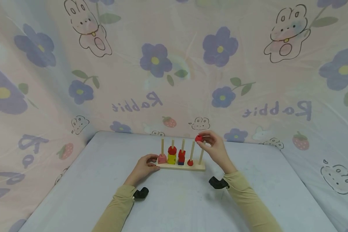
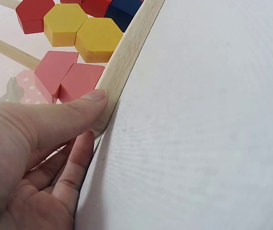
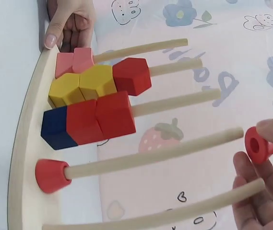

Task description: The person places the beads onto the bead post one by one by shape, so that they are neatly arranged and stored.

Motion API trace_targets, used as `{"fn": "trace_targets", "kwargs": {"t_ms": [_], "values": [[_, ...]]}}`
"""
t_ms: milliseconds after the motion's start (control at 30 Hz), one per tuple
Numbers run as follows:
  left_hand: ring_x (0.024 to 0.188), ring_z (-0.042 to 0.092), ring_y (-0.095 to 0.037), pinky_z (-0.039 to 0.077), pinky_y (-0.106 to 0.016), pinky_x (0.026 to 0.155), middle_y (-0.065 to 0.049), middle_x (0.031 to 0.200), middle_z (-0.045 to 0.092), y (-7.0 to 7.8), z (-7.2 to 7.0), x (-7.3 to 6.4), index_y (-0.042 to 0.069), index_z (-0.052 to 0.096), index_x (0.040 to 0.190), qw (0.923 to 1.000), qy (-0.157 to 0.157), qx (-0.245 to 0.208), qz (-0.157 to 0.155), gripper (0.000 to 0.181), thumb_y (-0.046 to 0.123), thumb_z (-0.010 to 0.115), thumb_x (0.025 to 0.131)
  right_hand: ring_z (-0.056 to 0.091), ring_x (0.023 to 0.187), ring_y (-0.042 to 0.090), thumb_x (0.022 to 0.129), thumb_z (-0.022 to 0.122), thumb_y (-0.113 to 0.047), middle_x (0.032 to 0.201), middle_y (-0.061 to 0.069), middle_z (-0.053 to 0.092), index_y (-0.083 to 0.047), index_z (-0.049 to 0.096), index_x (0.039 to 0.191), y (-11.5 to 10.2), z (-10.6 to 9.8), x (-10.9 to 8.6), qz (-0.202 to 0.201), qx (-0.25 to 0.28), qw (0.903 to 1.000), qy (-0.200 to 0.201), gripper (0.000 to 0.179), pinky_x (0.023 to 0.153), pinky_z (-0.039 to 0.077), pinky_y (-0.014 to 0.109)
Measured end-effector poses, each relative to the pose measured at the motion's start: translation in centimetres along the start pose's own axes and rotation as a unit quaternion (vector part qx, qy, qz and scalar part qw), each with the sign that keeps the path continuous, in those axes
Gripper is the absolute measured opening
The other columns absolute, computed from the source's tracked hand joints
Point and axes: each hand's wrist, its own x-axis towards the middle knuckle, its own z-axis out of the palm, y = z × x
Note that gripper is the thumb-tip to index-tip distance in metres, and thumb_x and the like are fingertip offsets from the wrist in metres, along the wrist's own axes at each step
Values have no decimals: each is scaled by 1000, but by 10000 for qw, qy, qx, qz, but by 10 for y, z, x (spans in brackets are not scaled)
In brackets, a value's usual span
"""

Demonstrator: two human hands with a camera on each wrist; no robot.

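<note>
My left hand (image 1: 143,168) grips the left end of a wooden stacking-peg base (image 1: 179,167), thumb on its edge and fingers beneath. Between thumb and fingertips, my right hand (image 1: 216,151) pinches a red cone-shaped bead (image 3: 260,158). Its hole faces the tip of the fourth peg (image 3: 174,149), a short gap away. At the foot of that peg sits another red cone-shaped bead (image 3: 50,176). The fifth peg (image 3: 203,207) is bare, its tip overlapping the right fingers in the right wrist view.
Pink blocks (image 2: 81,81) sit on the first peg. Yellow hexagonal blocks (image 2: 98,39) topped by a red hexagonal block (image 3: 132,76) fill the second. The third bears a dark blue block (image 3: 58,128) under red blocks (image 3: 114,115). A patterned curtain (image 1: 185,90) hangs behind the white table (image 1: 168,203).
</note>
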Motion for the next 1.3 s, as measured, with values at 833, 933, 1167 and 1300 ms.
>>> {"fn": "trace_targets", "kwargs": {"t_ms": [833, 933, 1167, 1300], "values": [[84, 62, -19, 54, -29, 77, -12, 107, 61, 0, -3, 0, -1, 57, 124, 9999, -104, 17, -6, 52, 4, 79, 77, 62, 93, 23, 84, 71, 1, 108, 21, 62, 3, 60, 114, 47, 15, 2, 749, 618, 9952, -69, 33, 76, 54, 25], [84, 62, -19, 54, -28, 77, -12, 107, 61, -2, -3, 1, -2, 57, 124, 10000, -89, 16, 29, 52, 4, 79, 77, 64, 93, 19, 83, 73, -3, 106, 18, 63, 1, 61, 113, 50, 16, 0, 866, 649, 9941, -36, 32, 75, 55, 26], [84, 61, -18, 54, -28, 76, -11, 107, 61, -1, -3, 0, 0, 58, 123, 10000, -58, 11, -34, 52, 3, 79, 76, 65, 94, 21, 81, 76, -5, 107, 18, 64, 2, 59, 113, 61, 20, -7, 1207, 704, 9902, -6, 38, 78, 55, 29], [84, 62, -18, 54, -28, 76, -11, 107, 61, -1, -3, 0, 0, 58, 124, 10000, -45, 27, -23, 52, 2, 79, 76, 64, 97, 24, 79, 78, -6, 110, 16, 63, 0, 58, 115, 75, 24, -14, 1615, 473, 9857, 3, 41, 81, 54, 29]]}}
